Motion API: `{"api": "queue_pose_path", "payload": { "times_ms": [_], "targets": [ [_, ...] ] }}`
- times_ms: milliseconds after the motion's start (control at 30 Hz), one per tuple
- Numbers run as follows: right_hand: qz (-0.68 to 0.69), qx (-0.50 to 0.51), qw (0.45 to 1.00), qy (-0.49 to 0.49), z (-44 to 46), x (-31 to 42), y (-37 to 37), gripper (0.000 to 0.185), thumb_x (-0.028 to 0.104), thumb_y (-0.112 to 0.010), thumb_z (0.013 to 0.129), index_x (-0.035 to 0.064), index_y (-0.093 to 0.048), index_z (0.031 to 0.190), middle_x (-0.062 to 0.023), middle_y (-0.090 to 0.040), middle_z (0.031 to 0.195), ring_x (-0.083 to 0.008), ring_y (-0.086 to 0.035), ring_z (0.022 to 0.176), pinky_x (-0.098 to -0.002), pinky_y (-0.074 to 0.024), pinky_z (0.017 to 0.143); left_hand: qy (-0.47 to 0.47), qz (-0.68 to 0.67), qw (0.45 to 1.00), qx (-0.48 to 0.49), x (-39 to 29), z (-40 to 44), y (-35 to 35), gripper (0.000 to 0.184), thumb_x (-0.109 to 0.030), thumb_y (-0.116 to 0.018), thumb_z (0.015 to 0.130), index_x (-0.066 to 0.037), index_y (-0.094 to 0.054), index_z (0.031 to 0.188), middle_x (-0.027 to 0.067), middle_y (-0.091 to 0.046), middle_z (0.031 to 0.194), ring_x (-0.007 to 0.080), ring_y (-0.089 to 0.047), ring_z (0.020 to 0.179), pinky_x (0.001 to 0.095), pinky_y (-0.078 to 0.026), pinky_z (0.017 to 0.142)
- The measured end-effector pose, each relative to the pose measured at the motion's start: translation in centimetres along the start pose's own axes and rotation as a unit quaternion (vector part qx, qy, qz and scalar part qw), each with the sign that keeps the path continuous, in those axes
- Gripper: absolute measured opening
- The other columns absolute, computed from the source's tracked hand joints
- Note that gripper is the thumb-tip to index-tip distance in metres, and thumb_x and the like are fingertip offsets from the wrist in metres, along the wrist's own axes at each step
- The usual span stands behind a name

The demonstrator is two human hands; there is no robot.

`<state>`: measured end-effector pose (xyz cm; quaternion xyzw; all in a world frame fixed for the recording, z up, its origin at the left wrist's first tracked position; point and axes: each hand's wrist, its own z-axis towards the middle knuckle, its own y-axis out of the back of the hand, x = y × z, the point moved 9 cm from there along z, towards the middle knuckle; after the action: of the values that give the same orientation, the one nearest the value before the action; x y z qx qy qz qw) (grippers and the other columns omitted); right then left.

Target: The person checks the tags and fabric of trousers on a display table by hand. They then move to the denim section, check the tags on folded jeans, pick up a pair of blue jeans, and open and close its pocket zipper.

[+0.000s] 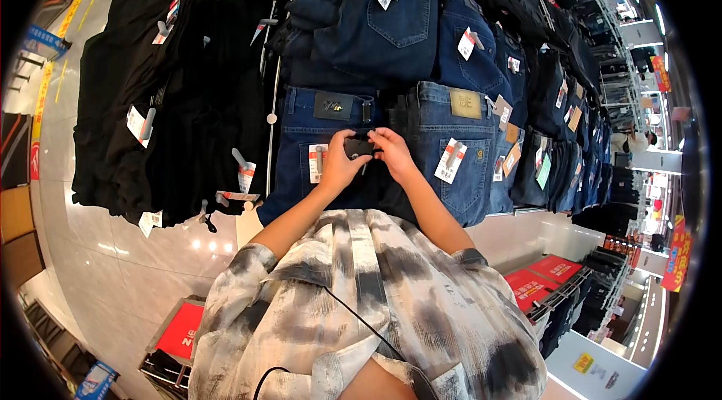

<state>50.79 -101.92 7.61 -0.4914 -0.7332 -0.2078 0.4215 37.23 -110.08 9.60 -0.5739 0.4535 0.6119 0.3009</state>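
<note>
In the head view, my left hand (344,165) pinches a small black tag (359,148) between thumb and fingers. Close beside it, my right hand (392,153) is closed, with its fingertips at the tag's upper right edge. Both hands are over folded dark blue jeans (301,116) with a dark waistband patch (333,105). A white and red price tag (318,163) hangs from these jeans, left of my left hand. To the right lie lighter blue jeans (456,118) with a gold-coloured patch (465,103) and another price tag (450,160).
Black trousers (180,62) are stacked on the left, beyond a metal divider (272,92). More jeans (395,16) lie higher up, and rows of them continue right. Red signs (543,277) stand on a low rack behind at right. Tiled floor (113,250) shows at left.
</note>
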Motion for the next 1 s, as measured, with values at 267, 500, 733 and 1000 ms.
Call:
{"api": "queue_pose_path", "payload": {
  "times_ms": [267, 500, 733, 1000],
  "targets": [
    [-0.057, -0.005, 0.998, 0.041, -0.5, 0.8, -0.4, 0.016, 0.023, -0.064, 0.095, 0.0091, -0.068, 0.101, 0.003, -0.065, 0.092, -0.0077, -0.057, 0.082, -0.0241, -0.0427, 0.072, 0.227, -0.257, 0.928, 0.145, 3.6, -1.1, -3.5, 0.04, -0.005, -0.073, 0.081, -0.006, -0.058, 0.118, 0.0069, -0.064, 0.105, 0.0177, -0.064, 0.094, 0.0311, -0.054, 0.08],
    [0.026, 0.0, 0.999, 0.019, -0.5, -0.4, 0.6, 0.016, 0.021, -0.061, 0.098, 0.01, -0.066, 0.108, 0.0016, -0.065, 0.095, -0.0086, -0.058, 0.085, -0.0259, -0.045, 0.074, 0.248, -0.332, 0.902, 0.125, 5.4, -1.1, -4.1, 0.076, -0.016, -0.08, 0.077, -0.001, -0.036, 0.137, 0.0164, -0.054, 0.125, 0.0233, -0.057, 0.113, 0.0353, -0.048, 0.096],
    [0.058, 0.019, 0.998, 0.012, -1.6, -1.1, -0.4, 0.028, 0.017, -0.058, 0.098, 0.0077, -0.059, 0.124, -0.0032, -0.065, 0.106, -0.0126, -0.062, 0.094, -0.0275, -0.048, 0.079, 0.092, -0.122, 0.98, 0.124, 1.7, -1.3, -3.7, 0.097, -0.028, -0.088, 0.071, 0.003, -0.029, 0.14, 0.0197, -0.051, 0.126, 0.0259, -0.054, 0.117, 0.036, -0.046, 0.098],
    [0.016, 0.037, 0.999, 0.019, -3.2, -1.3, -1.7, 0.05, 0.019, -0.065, 0.095, 0.0074, -0.048, 0.141, -0.0136, -0.054, 0.133, -0.0219, -0.053, 0.122, -0.0318, -0.0426, 0.101, 0.232, -0.227, 0.92, 0.218, 3.7, -3.5, -4.5, 0.093, -0.03, -0.08, 0.084, 0.0, -0.021, 0.15, 0.017, -0.047, 0.138, 0.0239, -0.051, 0.124, 0.0369, -0.05, 0.097]
  ]
}}
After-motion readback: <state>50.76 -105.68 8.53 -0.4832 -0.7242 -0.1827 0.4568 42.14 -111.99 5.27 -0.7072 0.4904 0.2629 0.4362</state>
